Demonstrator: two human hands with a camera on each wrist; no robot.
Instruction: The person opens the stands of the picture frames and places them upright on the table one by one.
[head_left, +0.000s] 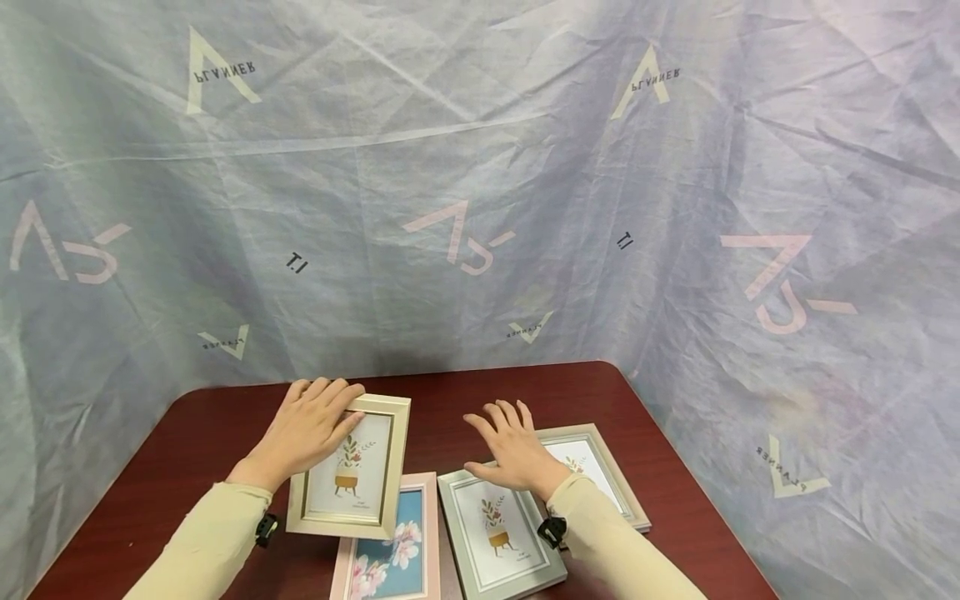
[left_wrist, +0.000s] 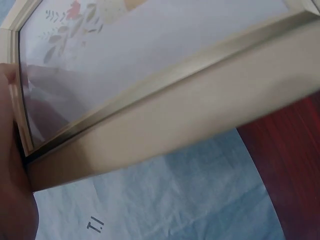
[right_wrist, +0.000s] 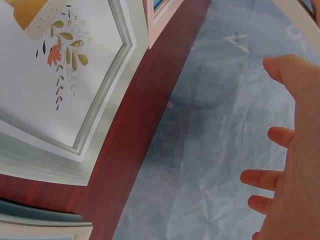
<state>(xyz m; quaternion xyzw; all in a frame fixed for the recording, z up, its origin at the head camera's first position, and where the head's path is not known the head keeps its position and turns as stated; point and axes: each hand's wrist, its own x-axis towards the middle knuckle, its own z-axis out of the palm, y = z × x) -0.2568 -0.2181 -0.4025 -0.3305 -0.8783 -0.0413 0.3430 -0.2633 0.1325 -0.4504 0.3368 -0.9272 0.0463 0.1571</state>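
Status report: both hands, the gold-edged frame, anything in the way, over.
Left hand: holding gold-edged frame by an upper corner. Right hand: empty, fingers spread, near grey-green frame. Pink frame partly hidden behind the gold-edged frame in head view.

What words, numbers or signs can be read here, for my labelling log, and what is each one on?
"PLANNER": on the hanging cloth, several times, letters flipped in places, beside or across yellow angular marks.
"T.I": also on the cloth.
Stylised pink marks: on the cloth; characters uncertain.
Tiny print inside the cream frame and grey-green frame: too small to read.
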